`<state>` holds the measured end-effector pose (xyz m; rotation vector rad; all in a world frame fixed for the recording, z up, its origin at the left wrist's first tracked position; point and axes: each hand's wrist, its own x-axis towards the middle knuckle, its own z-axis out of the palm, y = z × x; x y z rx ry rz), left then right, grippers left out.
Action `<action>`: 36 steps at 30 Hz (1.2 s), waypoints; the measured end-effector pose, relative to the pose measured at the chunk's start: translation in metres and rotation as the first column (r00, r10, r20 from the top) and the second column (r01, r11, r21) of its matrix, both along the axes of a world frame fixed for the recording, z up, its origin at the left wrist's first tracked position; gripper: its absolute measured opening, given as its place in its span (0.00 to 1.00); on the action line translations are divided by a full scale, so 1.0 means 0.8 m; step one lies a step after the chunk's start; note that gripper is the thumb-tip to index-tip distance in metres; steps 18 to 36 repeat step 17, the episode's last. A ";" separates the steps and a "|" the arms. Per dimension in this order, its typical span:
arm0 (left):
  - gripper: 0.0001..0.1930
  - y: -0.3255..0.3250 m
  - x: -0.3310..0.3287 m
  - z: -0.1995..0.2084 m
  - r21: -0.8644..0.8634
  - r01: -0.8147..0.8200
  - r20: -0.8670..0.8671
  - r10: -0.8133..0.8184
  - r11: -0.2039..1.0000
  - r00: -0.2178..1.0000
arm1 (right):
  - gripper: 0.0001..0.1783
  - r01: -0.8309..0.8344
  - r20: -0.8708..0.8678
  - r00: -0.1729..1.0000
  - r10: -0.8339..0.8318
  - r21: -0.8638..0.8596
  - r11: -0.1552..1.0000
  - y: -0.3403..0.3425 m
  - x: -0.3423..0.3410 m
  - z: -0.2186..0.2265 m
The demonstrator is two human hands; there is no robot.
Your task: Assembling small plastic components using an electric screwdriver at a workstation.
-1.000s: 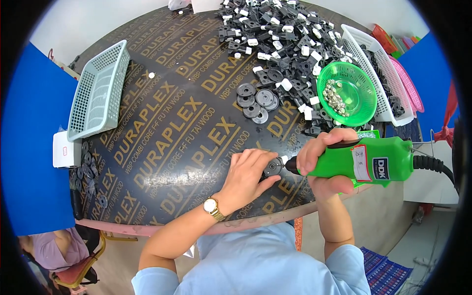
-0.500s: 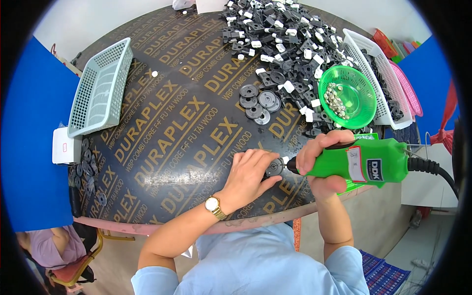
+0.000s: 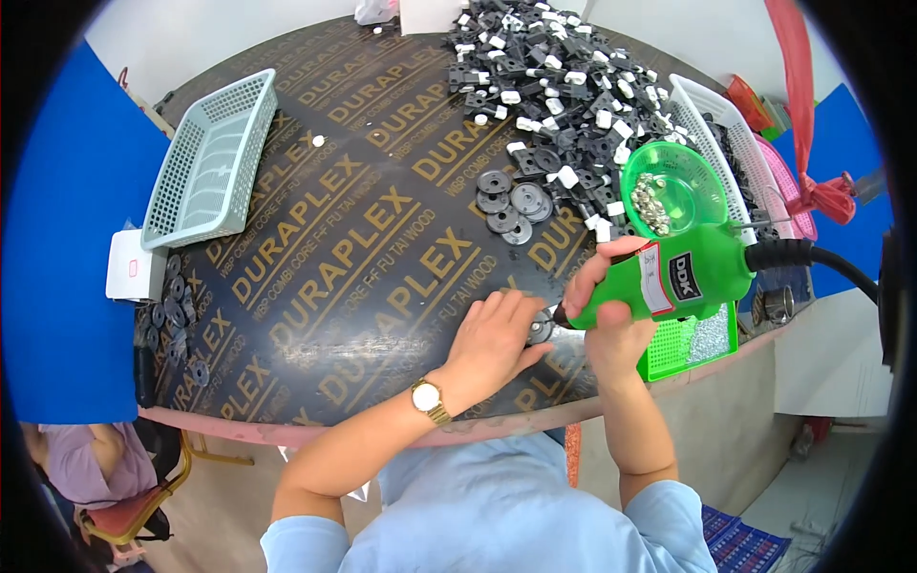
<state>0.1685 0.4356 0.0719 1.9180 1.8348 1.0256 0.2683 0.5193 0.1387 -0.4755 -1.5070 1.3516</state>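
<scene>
My right hand [image 3: 611, 320] is wrapped round a green electric screwdriver [image 3: 683, 277], held nearly level with its tip pointing left. The tip meets a small dark round disc [image 3: 541, 330] on the table. Around the disc's left side my left hand [image 3: 495, 336] grips with thumb and fingers; that wrist wears a gold watch. Part of the disc is hidden by my fingers. Beyond my hands lies a small group of grey discs [image 3: 513, 205]. Farther off spreads a big heap of black parts with white pieces [image 3: 573, 95].
A green round basket [image 3: 702, 167] holds small metal pieces. Below the screwdriver sits a green tray [image 3: 664, 361] of small silvery parts. A white basket [image 3: 683, 91] stands right, a pale blue basket [image 3: 253, 143] left. Loose discs [image 3: 175, 310] lie by a white box [image 3: 132, 277].
The screwdriver and right hand have shifted left and tilted, bringing the tip onto the disc. The white piece beside the disc no longer shows. The whole view has shifted slightly.
</scene>
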 end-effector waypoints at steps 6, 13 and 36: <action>0.21 -0.077 -0.049 0.037 -0.248 0.077 -0.017 -0.083 0.966 0.996 | 0.40 0.110 -0.087 0.991 -0.104 0.069 0.991 0.037 0.086 0.026; 0.12 -0.356 -0.136 0.035 -0.789 0.025 0.535 0.666 0.614 0.520 | 0.37 0.638 -0.302 0.767 -0.566 0.278 0.718 0.187 0.243 0.076; 0.16 -0.465 -0.142 -0.093 -0.799 -0.542 0.021 0.913 0.259 0.407 | 0.36 0.808 -0.054 0.475 -0.878 0.424 0.410 0.293 0.301 0.086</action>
